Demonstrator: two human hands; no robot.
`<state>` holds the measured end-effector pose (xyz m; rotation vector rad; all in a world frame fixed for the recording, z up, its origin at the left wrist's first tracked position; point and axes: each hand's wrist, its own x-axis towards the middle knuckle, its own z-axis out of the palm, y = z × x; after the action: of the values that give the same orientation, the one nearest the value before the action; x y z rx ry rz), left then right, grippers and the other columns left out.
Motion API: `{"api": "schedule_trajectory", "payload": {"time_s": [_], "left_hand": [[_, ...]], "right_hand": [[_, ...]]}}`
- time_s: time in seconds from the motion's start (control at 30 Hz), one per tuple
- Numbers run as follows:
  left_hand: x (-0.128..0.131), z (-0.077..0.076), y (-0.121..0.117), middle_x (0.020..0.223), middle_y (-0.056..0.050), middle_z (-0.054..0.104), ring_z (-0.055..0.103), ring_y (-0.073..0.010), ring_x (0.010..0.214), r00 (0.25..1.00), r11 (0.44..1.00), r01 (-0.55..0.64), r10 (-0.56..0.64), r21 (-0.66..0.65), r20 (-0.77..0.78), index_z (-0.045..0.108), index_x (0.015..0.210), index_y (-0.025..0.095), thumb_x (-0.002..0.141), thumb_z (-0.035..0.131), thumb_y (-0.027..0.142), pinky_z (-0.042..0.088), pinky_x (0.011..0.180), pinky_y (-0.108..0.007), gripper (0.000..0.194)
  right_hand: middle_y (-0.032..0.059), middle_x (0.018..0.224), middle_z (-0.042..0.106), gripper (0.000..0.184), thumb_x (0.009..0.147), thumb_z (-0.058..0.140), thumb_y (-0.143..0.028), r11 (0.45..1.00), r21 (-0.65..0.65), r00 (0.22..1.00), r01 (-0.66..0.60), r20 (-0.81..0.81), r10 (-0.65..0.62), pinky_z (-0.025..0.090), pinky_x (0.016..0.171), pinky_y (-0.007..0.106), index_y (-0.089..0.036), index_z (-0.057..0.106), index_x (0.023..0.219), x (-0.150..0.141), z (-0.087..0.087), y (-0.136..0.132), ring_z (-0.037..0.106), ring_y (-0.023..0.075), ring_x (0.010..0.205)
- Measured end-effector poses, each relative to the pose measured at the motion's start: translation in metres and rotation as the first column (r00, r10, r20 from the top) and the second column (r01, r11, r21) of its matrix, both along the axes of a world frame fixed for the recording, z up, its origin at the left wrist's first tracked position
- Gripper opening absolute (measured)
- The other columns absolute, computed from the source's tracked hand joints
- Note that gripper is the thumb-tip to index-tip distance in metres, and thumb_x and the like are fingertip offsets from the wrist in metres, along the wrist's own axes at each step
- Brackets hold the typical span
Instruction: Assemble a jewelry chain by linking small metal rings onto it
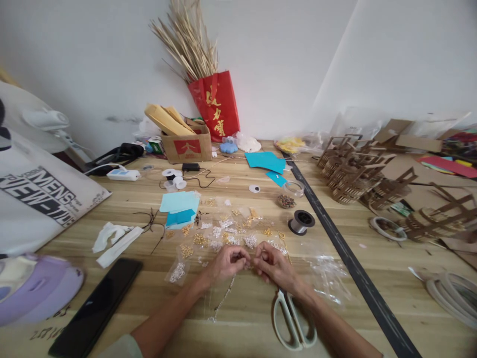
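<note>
My left hand [230, 261] and my right hand [271, 263] meet fingertip to fingertip above the table, both pinched closed. From my left fingers a thin beaded chain [224, 299] hangs down, its lower end near the tabletop. Whatever my right fingers pinch is too small to make out. White-handled scissors [290, 323] lie beneath my right wrist, blades partly hidden. Just beyond both hands are several small clear bags of gold findings [200, 239] and silver findings [177, 272]. A spool of thin wire or line [301, 222] stands to the right.
A phone [97, 308] and a purple cap-like item [44, 288] lie left. Blue cards [179, 209], a jar of beads [286, 201] and a cardboard box [186, 144] sit farther back. Woven baskets [350, 174] stand right, past a dark strip [335, 236]. Clear bags [330, 276] lie beside my right forearm.
</note>
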<state>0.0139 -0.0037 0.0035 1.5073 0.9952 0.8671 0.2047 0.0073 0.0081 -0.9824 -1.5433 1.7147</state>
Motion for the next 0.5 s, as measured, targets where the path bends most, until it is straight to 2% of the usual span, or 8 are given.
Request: {"api": "schedule_trajectory", "payload": {"time_s": [0.1, 0.2, 0.3, 0.5], "left_hand": [[-0.0003, -0.0002, -0.0009, 0.071, -0.005, 0.067, 0.059, -0.0149, 0.065, 0.998, 1.0, -0.03, 0.029, 0.0, -0.055, 0.07, 0.078, 0.011, 0.078, 0.064, 0.028, 0.044, 0.06, -0.023, 0.018], [0.0005, -0.003, -0.0015, 0.072, -0.005, 0.069, 0.058, -0.0141, 0.063, 0.999, 0.998, -0.019, 0.016, -0.062, -0.041, 0.073, 0.078, 0.011, 0.071, 0.071, 0.026, 0.044, 0.06, -0.023, 0.016], [0.0008, -0.0052, -0.0015, 0.07, -0.003, 0.069, 0.057, -0.0129, 0.063, 0.994, 0.999, -0.019, 0.015, -0.034, -0.109, 0.074, 0.076, 0.013, 0.072, 0.07, 0.022, 0.043, 0.06, -0.022, 0.01], [-0.0009, -0.0034, -0.0006, 0.066, -0.002, 0.068, 0.055, -0.0116, 0.059, 0.976, 1.0, -0.026, 0.027, 0.009, -0.214, 0.075, 0.077, 0.012, 0.075, 0.068, 0.021, 0.041, 0.055, -0.02, 0.011]], "right_hand": [[-0.0077, 0.052, 0.054, 0.041, 0.08, 0.066, -0.054, 1.0, 0.009, 1.0, 0.012, -0.002, -0.012, 0.029, 0.037, 0.016, -0.021, 0.043, 0.079, 0.0, -0.0029, -0.0006, 0.041, 0.0056, 0.037], [-0.0073, 0.052, 0.054, 0.04, 0.08, 0.065, -0.054, 1.0, 0.021, 1.0, 0.005, 0.007, -0.005, 0.026, 0.037, 0.016, -0.021, 0.043, 0.079, -0.0003, -0.0048, -0.0013, 0.04, 0.0054, 0.037], [-0.006, 0.054, 0.055, 0.04, 0.082, 0.064, -0.055, 0.998, 0.051, 0.999, -0.024, 0.029, 0.023, 0.028, 0.038, 0.017, -0.02, 0.045, 0.077, -0.0007, -0.0048, -0.0014, 0.041, 0.0058, 0.039], [-0.0036, 0.058, 0.054, 0.04, 0.083, 0.06, -0.056, 0.995, 0.069, 0.989, -0.071, 0.132, 0.061, 0.03, 0.042, 0.02, -0.018, 0.05, 0.076, 0.0013, -0.0041, -0.001, 0.043, 0.008, 0.043]]}}
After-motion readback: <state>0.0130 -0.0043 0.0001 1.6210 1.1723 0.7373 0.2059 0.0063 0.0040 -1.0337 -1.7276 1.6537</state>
